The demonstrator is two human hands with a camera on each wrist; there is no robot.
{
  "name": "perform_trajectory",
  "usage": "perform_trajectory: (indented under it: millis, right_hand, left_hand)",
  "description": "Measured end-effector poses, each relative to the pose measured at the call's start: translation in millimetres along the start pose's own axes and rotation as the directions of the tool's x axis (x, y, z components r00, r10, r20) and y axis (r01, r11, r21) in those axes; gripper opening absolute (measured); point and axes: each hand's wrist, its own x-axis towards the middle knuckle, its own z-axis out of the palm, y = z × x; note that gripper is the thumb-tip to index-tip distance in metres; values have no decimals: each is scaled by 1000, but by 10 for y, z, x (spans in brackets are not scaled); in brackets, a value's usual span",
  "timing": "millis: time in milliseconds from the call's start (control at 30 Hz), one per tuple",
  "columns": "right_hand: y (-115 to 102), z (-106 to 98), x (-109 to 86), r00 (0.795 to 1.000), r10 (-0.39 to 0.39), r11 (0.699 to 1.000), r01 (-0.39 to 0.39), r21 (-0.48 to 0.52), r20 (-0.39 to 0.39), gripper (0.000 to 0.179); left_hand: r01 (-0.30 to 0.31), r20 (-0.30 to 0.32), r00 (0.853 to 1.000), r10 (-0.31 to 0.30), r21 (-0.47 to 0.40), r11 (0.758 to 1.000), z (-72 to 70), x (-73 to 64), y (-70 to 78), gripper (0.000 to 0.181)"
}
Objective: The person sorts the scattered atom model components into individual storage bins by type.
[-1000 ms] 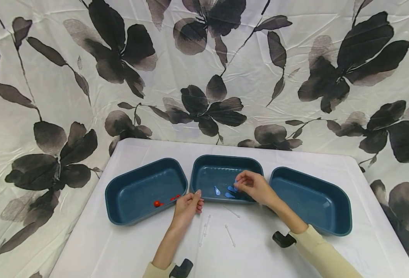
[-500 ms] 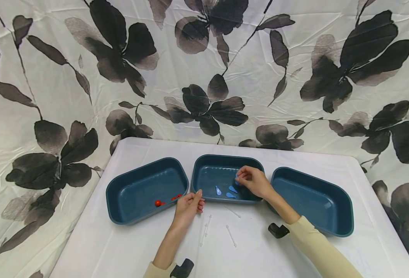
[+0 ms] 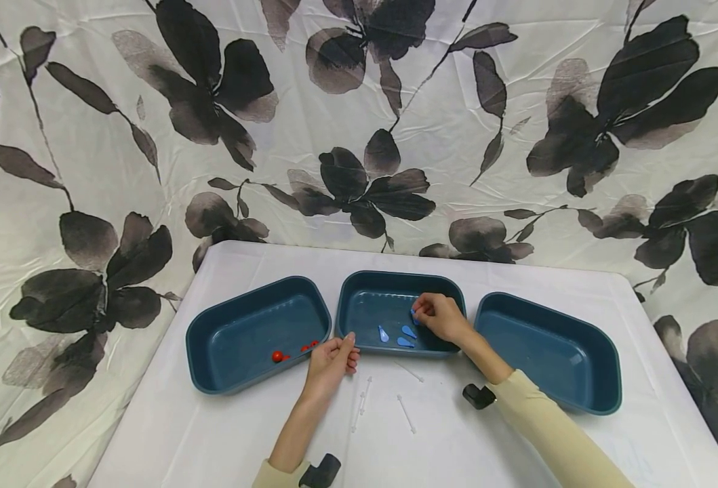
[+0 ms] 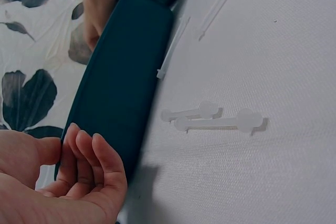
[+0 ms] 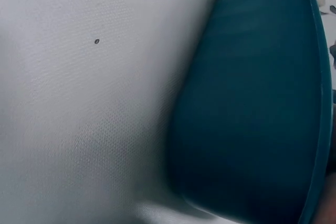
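My left hand (image 3: 329,362) holds the near left corner of the middle blue-green tray (image 3: 359,305). In the left wrist view, the thumb lies over the rim and the curled fingers (image 4: 107,156) rest against the outer wall. Reaching over the tray's right side, my right hand (image 3: 443,317) pinches a small blue drop-shaped piece (image 3: 415,320), mostly covered by the fingertips. Three similar blue pieces (image 3: 384,334) lie on the tray floor just left of that hand. The tray wall (image 5: 252,103) hides nearly all of the right hand in the right wrist view.
Several thin white sticks with rounded ends (image 4: 220,123) lie on the white table before the middle tray. To the left stands a tray (image 3: 196,346) with small red round pieces (image 3: 277,356) along its near wall. Another blue-green tray (image 3: 609,379) stands at right.
The right hand has shifted slightly left and its forearm has swung inward, with a blue piece still at the fingertips. The left hand keeps its hold on the tray corner.
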Motion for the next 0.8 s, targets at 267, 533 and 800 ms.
perform_trajectory:
  millis: [267,533,800]
  right_hand:
    - [0,8,-5,1000,5,1000,-5,-17,8,5]
    - [-21,-1,-22,1000,3,999,-3,-32,3,5]
    - [-53,-35,-60,998,-50,998,49,-33,-34,6]
  left_hand:
    - [-1,-4,1000,1,-1,1000,12,-12,13,37]
    - [2,-8,1000,-2,10,1000,21,0,15,38]
    - [17,-10,1000,-17,11,1000,13,1,7,37]
